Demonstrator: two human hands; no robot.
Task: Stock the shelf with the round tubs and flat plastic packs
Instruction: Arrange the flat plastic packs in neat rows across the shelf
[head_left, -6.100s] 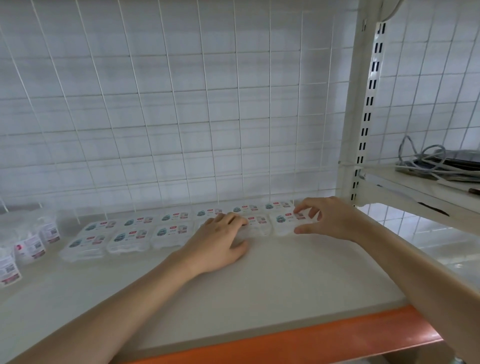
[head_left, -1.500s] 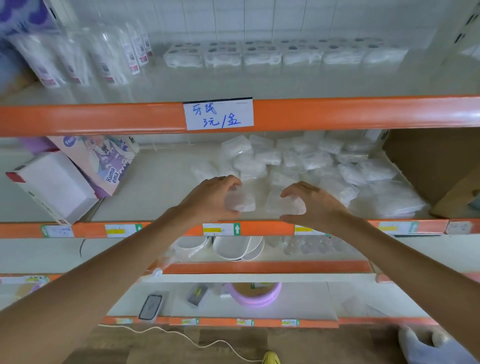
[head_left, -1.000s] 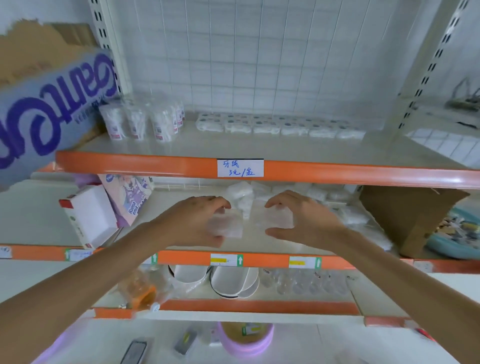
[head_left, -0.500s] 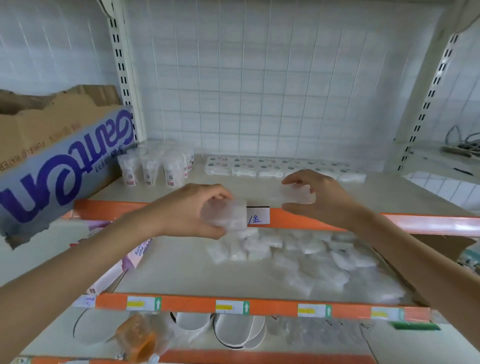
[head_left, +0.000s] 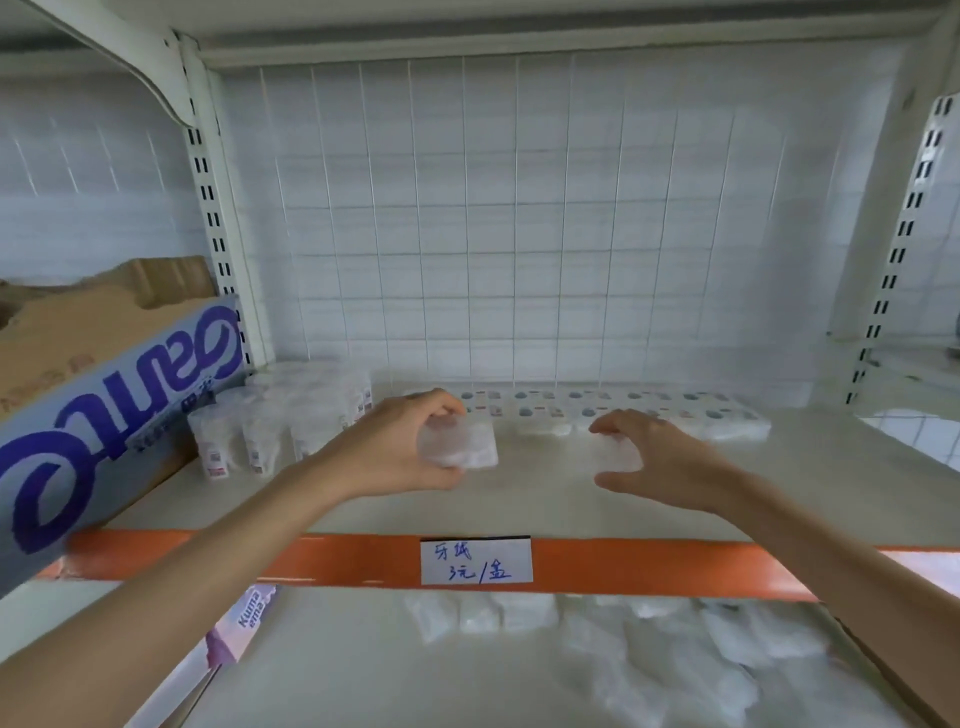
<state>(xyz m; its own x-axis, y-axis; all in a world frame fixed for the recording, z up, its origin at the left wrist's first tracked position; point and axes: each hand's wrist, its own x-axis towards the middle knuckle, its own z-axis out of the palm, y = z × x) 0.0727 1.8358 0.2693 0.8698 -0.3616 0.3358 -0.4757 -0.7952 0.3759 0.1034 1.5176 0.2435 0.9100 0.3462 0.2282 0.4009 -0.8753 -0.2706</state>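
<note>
Head view. Left hand (head_left: 410, 447): fingers and thumb curled round one clear flat plastic pack (head_left: 462, 444), held just above the upper shelf (head_left: 519, 512), in front of the left end of the back row of packs (head_left: 597, 413). Right hand (head_left: 660, 462): thumb and fingers pinch a second pack (head_left: 615, 456), faint against the shelf, near the row's middle. Round tubs (head_left: 280, 423): grouped at left, beside the cardboard box (head_left: 104, 415). Advice: lower each pack flat, printed face up, edge touching the row; slide rather than drop, so neighbours keep their line; keep the left wrist off the tubs.
</note>
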